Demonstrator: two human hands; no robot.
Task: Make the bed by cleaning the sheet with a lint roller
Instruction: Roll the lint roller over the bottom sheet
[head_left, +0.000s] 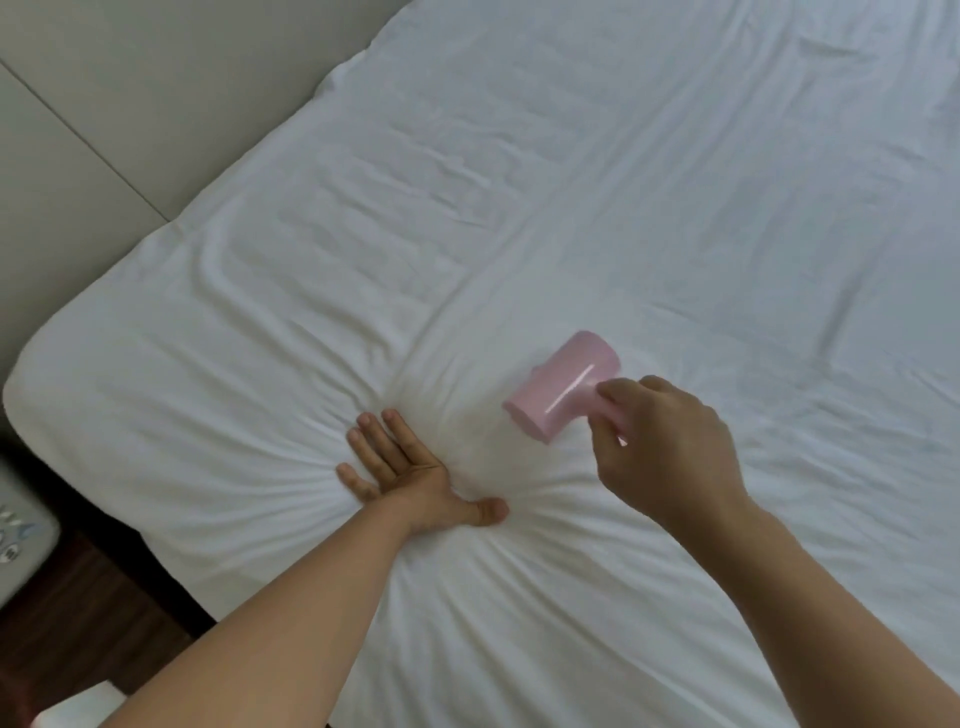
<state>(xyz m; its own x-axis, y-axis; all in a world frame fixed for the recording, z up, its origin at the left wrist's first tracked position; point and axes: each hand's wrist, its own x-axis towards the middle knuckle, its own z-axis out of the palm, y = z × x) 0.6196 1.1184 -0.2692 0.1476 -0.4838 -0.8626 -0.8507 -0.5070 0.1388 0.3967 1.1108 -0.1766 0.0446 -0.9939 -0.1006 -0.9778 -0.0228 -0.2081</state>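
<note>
while our left hand (402, 470) lies flat on the white sheet (597, 182), fingers straight and slightly spread with the thumb splayed out toward the right, it presses down hard enough that creases fan out from under the palm in every direction. our right hand (670, 447) has its fingers curled around the handle of the pink lint roller (563, 387), gripping it from the near side so the handle itself is mostly hidden under the fingers. the roller's pink drum points up and to the left of that hand and sits low over the sheet, just beside and to the right of our left hand's fingertips; we cannot tell for sure whether the drum is touching the fabric. the two hands are near each other but apart. the sheet covers the whole mattress, wrinkled with a faint fold line running up the middle. to the left, beyond the mattress edge, a pale padded headboard (104, 104) with a seam runs diagonally. at the lower left corner we see dark wooden floor (78, 623) and part of a light grey object (23, 535) with small marks on it, too blurred to identify.
</note>
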